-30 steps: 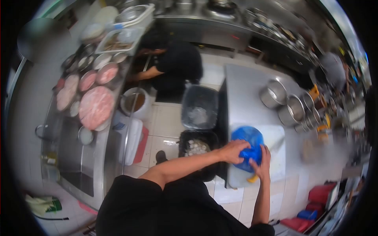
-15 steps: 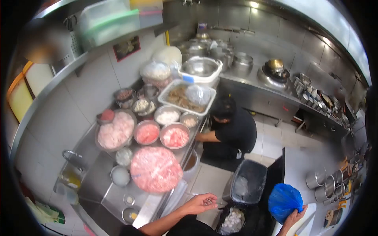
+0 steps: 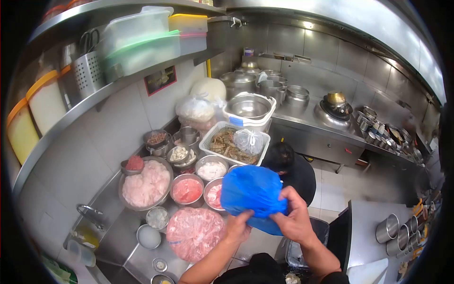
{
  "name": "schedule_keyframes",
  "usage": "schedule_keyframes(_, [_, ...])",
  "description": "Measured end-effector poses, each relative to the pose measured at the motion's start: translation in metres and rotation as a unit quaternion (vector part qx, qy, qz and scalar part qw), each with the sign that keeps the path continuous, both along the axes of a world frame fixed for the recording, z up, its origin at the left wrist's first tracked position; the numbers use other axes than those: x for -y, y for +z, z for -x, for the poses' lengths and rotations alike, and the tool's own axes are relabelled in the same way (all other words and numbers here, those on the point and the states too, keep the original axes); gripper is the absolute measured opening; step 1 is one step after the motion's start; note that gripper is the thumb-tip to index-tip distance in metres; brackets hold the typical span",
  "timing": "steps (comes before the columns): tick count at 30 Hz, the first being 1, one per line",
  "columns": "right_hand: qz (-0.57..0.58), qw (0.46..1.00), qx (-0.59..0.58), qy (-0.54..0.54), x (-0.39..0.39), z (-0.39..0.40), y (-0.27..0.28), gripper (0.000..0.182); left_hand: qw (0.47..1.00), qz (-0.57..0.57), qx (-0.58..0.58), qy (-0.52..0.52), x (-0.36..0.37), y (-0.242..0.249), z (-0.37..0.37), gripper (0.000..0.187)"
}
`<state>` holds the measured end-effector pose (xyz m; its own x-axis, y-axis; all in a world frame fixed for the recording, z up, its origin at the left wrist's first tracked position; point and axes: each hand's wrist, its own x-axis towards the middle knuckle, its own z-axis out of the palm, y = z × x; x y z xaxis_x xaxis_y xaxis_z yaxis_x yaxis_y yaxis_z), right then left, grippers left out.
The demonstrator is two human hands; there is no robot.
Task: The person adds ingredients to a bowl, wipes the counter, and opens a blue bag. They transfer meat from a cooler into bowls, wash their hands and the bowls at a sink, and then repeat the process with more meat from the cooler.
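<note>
A filled blue plastic bag (image 3: 250,191) is held up in front of me between both hands. My left hand (image 3: 239,227) pinches its lower edge near the knotted or gathered part. My right hand (image 3: 295,217) grips the bag's gathered neck on the right, fingers closed round it. What the bag contains is hidden. Below my left forearm lies a large clear bag of pink meat (image 3: 196,234) at the edge of the sink counter. Just behind the blue bag stands a steel bowl of pink meat (image 3: 213,195), partly covered by it.
Bowls of pale meat (image 3: 146,184) and red meat (image 3: 187,189) crowd the steel counter. Behind them sits a white basket of shrimp (image 3: 222,144). A co-worker (image 3: 295,175) crouches beyond the bag. A dark bin (image 3: 321,232) stands by my right arm, and a shelf (image 3: 142,71) runs overhead left.
The blue bag has moved from the far right to the middle, carried by my right hand. My left hand has come up and taken hold of it too. The view has shifted.
</note>
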<state>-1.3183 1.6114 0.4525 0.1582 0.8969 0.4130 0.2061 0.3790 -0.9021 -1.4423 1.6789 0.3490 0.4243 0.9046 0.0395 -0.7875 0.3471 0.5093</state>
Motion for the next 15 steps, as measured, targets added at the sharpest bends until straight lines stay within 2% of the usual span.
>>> schedule_keyframes(1, [0.005, 0.998, 0.063, 0.028, -0.012, -0.004, 0.007, 0.029, 1.0, -0.003, -0.002, 0.001, -0.015, 0.006, 0.001, 0.043])
schedule_keyframes(2, [-0.001, 0.998, 0.061, 0.031, -0.026, -0.009, 0.018, 0.029, 1.0, 0.02, 0.0, -0.001, -0.032, 0.016, 0.003, 0.042])
schedule_keyframes(4, [-0.153, 0.95, 0.27, 0.032, -0.054, -0.023, 0.044, 0.044, 0.999, 0.034, 0.015, 0.008, -0.063, 0.034, 0.002, 0.042])
schedule_keyframes(5, [-0.163, 0.948, 0.27, 0.039, -0.066, -0.031, 0.055, 0.044, 0.999, 0.025, 0.018, 0.017, -0.079, 0.044, 0.001, 0.042])
schedule_keyframes(7, [-0.226, 0.876, 0.427, -0.002, -0.093, -0.052, 0.076, 0.067, 0.997, 0.029, 0.072, 0.006, -0.112, 0.066, -0.003, 0.044])
schedule_keyframes(8, [-0.243, 0.861, 0.446, -0.012, -0.11, -0.064, 0.086, 0.082, 0.996, 0.037, 0.067, 0.041, -0.128, 0.076, -0.007, 0.045])
schedule_keyframes(9, [-0.254, 0.87, 0.422, -0.03, -0.13, -0.075, 0.09, 0.093, 0.996, 0.027, 0.067, 0.057, -0.148, 0.087, -0.011, 0.045])
schedule_keyframes(11, [-0.238, 0.926, 0.282, 0.075, -0.186, -0.097, 0.093, 0.105, 0.99, -0.041, 0.051, 0.121, -0.186, 0.111, -0.021, 0.045])
schedule_keyframes(12, [-0.244, 0.926, 0.275, 0.085, -0.21, -0.104, 0.093, 0.105, 0.991, -0.067, 0.061, 0.1, -0.2, 0.13, -0.027, 0.043])
schedule_keyframes(13, [-0.253, 0.936, 0.221, 0.104, -0.235, -0.109, 0.094, 0.103, 0.99, -0.072, 0.057, 0.111, -0.22, 0.145, -0.036, 0.043])
schedule_keyframes(14, [-0.261, 0.943, 0.167, 0.122, -0.26, -0.114, 0.095, 0.1, 0.983, -0.11, 0.024, 0.142, -0.24, 0.16, -0.046, 0.042])
schedule_keyframes(15, [-0.266, 0.942, 0.161, 0.13, -0.287, -0.118, 0.098, 0.1, 0.974, -0.145, -0.011, 0.171, -0.261, 0.177, -0.056, 0.041])
